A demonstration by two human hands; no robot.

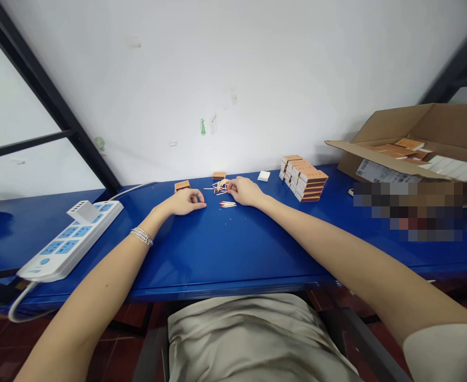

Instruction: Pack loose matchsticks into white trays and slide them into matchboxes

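My left hand (186, 202) rests on the blue table, loosely curled, with a gap between thumb and fingers and nothing visible in it. Just behind it lies an orange matchbox (182, 184), partly covered by the hand. My right hand (246, 191) is at the right side of a loose pile of matches (219, 185), its thumb and fingertips pinched together on matches there; how many is hidden. Nearer to me lies a small, roughly aligned bunch of red-tipped matches (228, 204). Another matchbox (219, 175) lies behind the pile, against the wall.
A white tray-like piece (264, 175) lies right of my hand. Stacked matchboxes (304, 179) stand farther right, beside an open cardboard box (380, 172) holding more matchboxes. At left, a white power strip (72, 241) trails a cable. A pixelated patch covers part of the right side.
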